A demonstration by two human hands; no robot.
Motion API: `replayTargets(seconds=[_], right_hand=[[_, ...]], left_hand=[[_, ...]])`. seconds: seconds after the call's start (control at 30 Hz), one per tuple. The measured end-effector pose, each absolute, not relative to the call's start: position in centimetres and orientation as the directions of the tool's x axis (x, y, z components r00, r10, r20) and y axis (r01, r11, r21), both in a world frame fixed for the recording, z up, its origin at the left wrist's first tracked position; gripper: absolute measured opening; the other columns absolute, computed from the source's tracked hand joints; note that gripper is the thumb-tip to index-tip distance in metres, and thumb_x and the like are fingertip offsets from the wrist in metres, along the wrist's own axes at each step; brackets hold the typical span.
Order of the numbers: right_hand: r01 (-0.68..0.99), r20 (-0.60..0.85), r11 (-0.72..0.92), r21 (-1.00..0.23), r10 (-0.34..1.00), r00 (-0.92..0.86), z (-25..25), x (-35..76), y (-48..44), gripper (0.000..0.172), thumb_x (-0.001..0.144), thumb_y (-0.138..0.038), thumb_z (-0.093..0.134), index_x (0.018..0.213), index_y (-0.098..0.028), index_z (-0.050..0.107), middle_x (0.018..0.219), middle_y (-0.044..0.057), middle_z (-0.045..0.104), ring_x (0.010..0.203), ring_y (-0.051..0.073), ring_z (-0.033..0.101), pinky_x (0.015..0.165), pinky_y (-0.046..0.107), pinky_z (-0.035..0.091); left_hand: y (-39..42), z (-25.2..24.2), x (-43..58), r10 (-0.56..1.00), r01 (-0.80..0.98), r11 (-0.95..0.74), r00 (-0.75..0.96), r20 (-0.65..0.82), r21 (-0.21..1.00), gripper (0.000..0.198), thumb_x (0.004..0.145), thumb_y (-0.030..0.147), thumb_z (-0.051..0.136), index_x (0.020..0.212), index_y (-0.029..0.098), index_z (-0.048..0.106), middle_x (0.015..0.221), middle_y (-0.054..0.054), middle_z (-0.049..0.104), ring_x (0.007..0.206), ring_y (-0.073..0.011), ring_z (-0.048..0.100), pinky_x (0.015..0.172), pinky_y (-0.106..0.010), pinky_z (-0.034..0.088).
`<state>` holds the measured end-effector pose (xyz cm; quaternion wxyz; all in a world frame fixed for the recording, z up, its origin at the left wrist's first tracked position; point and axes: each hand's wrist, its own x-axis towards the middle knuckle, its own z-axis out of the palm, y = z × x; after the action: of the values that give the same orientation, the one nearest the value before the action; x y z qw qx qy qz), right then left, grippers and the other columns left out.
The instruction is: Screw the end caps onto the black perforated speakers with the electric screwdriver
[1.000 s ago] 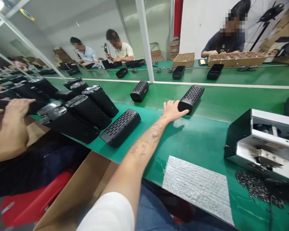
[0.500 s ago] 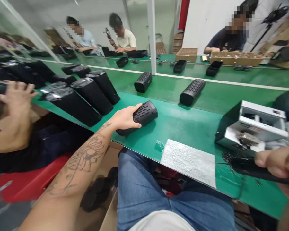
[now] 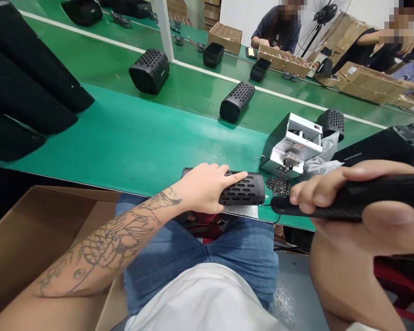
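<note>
My left hand grips a black slotted speaker housing from above, at the near edge of the green bench. The housing lies on its side over a silvery pad, mostly hidden beneath it. In my right hand is a black electric screwdriver, held level with fingers wrapped around its body. Its thin bit points left at the housing's right end; whether they touch I cannot tell. Just behind the screwdriver's nose lies a heap of small dark screws.
A white-and-black screw feeder stands behind the screws, beside clear plastic. More slotted housings sit on the green belt. Tall black cases stand at left. An open carton is below. Co-workers sit across the line.
My left hand has brought the speaker housing rightward onto the silvery pad and turned it sideways. The screwdriver has come close to the housing's end. The view has swung right.
</note>
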<state>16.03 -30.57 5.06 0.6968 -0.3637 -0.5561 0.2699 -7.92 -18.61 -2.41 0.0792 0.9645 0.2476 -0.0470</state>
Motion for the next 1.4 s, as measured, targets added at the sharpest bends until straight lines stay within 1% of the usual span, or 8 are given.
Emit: replayTargets(seconds=[0.1,0.3,0.43,0.63,0.8,1.1,1.27,1.4], right_hand=[[0.004,0.591,0.607,-0.794,0.771,0.239,4.0,15.3,-29.7,0.030,0.085,-0.048,0.104,0.101,-0.027,0.091,0.063,-0.001,0.075,0.041,0.021,0.066,0.045,0.040,0.063],[0.007,0.544,0.568,-0.823,0.785,0.295,2.6,14.3,-29.1,0.036,0.079,-0.052,0.109,0.093,-0.027,0.089,0.062,-0.001,0.074,0.043,0.022,0.065,0.044,0.041,0.061],[-0.051,0.529,0.553,-0.831,0.816,0.231,2.6,14.4,-28.7,0.032,0.080,-0.048,0.108,0.089,-0.024,0.088,0.063,0.000,0.075,0.042,0.021,0.065,0.045,0.040,0.061],[-0.105,0.474,0.494,-0.863,0.865,0.164,2.5,15.3,-28.1,0.035,0.081,-0.048,0.108,0.093,-0.022,0.087,0.066,0.001,0.076,0.044,0.021,0.066,0.048,0.040,0.062],[-0.094,0.478,0.489,-0.867,0.870,0.124,2.6,15.5,-28.3,0.030,0.079,-0.046,0.109,0.089,-0.025,0.090,0.062,0.000,0.075,0.041,0.021,0.065,0.047,0.041,0.064],[-0.099,0.474,0.476,-0.874,0.879,0.042,2.1,15.4,-28.2,0.029,0.083,-0.047,0.107,0.092,-0.026,0.090,0.062,0.000,0.074,0.042,0.020,0.064,0.047,0.040,0.064],[-0.052,0.471,0.476,-0.878,0.878,0.086,2.7,15.7,-29.0,0.030,0.083,-0.048,0.107,0.093,-0.026,0.091,0.063,0.002,0.074,0.044,0.023,0.066,0.049,0.045,0.065],[0.038,0.533,0.537,-0.843,0.822,0.200,4.2,18.6,-27.8,0.041,0.080,-0.060,0.108,0.099,-0.028,0.092,0.064,0.001,0.075,0.048,0.025,0.067,0.049,0.046,0.063]], left_hand=[[-18.6,-2.6,-8.0,0.480,0.490,-0.862,0.871,-0.106,0.129,0.112,0.092,0.051,0.084,0.192,0.036,0.037,0.156,-0.018,0.073,0.118,-0.0385,0.080,0.099,-0.048,0.061],[-18.5,-2.7,-8.0,0.482,0.492,-0.858,0.871,-0.096,0.146,0.111,0.092,0.053,0.084,0.192,0.037,0.039,0.154,-0.018,0.075,0.117,-0.0389,0.080,0.097,-0.047,0.060],[-18.5,-2.6,-8.0,0.481,0.492,-0.859,0.870,-0.107,0.141,0.111,0.091,0.052,0.084,0.192,0.036,0.038,0.153,-0.018,0.075,0.116,-0.0384,0.080,0.095,-0.047,0.060],[-18.8,-2.4,-8.1,0.485,0.498,-0.855,0.867,-0.113,0.144,0.112,0.091,0.049,0.085,0.192,0.036,0.037,0.154,-0.018,0.074,0.118,-0.0387,0.079,0.095,-0.046,0.059],[-18.8,-2.5,-8.0,0.483,0.493,-0.857,0.870,-0.102,0.152,0.111,0.093,0.049,0.085,0.192,0.036,0.036,0.155,-0.019,0.073,0.120,-0.0395,0.079,0.097,-0.047,0.058],[-18.8,-2.4,-7.9,0.489,0.502,-0.848,0.865,-0.114,0.169,0.113,0.092,0.051,0.087,0.192,0.037,0.036,0.152,-0.017,0.074,0.119,-0.0392,0.079,0.095,-0.046,0.059],[-18.8,-2.4,-8.0,0.499,0.510,-0.839,0.860,-0.106,0.188,0.114,0.090,0.050,0.089,0.191,0.038,0.038,0.152,-0.017,0.075,0.119,-0.0392,0.079,0.097,-0.046,0.059],[-18.8,-2.5,-7.9,0.495,0.509,-0.841,0.860,-0.121,0.184,0.114,0.090,0.051,0.089,0.191,0.036,0.039,0.156,-0.019,0.074,0.119,-0.0404,0.080,0.098,-0.048,0.059]])
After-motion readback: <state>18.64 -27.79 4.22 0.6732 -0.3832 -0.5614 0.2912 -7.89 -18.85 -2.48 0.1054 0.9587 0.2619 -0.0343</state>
